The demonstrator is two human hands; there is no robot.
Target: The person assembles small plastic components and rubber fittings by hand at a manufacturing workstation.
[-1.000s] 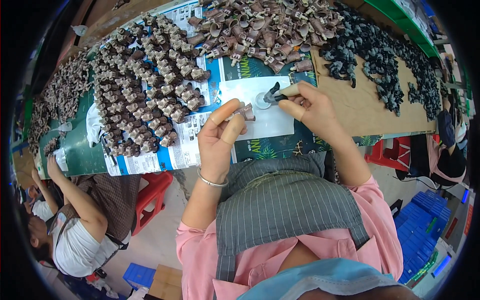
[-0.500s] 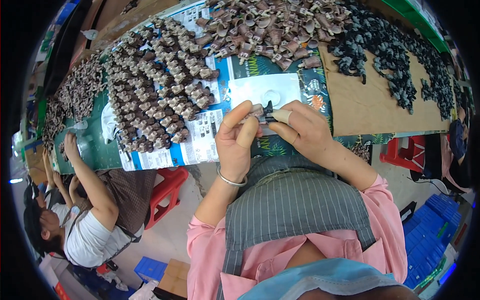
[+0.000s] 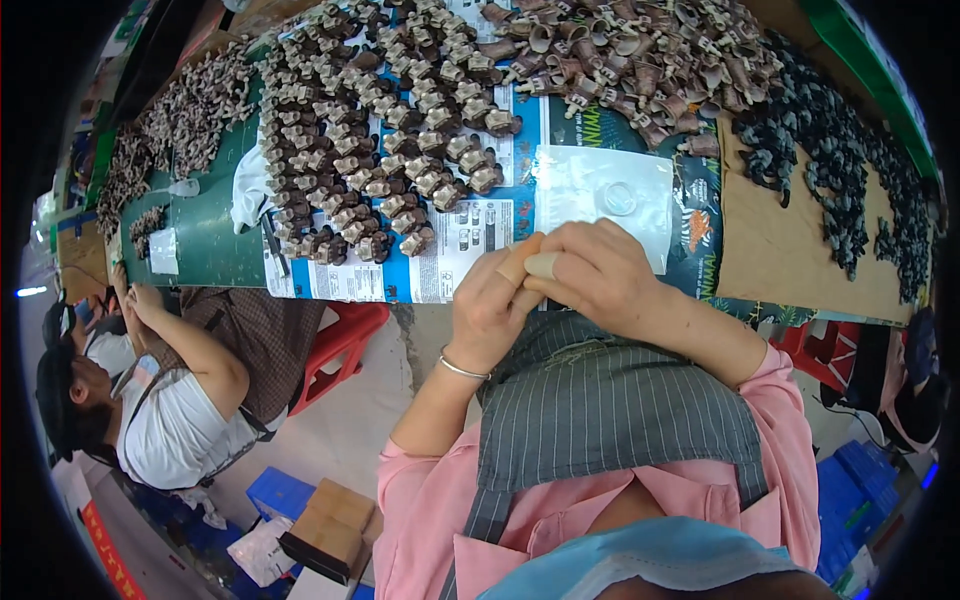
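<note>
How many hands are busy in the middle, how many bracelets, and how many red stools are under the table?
Hands: 2, the left hand and the right hand
Silver bracelet: 1
Red stools: 2
Total: 5

Grey striped apron [image 3: 610,410], pink shirt [image 3: 420,500], red stool [image 3: 335,345].

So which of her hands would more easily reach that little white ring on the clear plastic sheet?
Probably the right hand. The white ring lies on the plastic sheet directly beyond its knuckles, while the left hand sits further left, pressed against the right.
</note>
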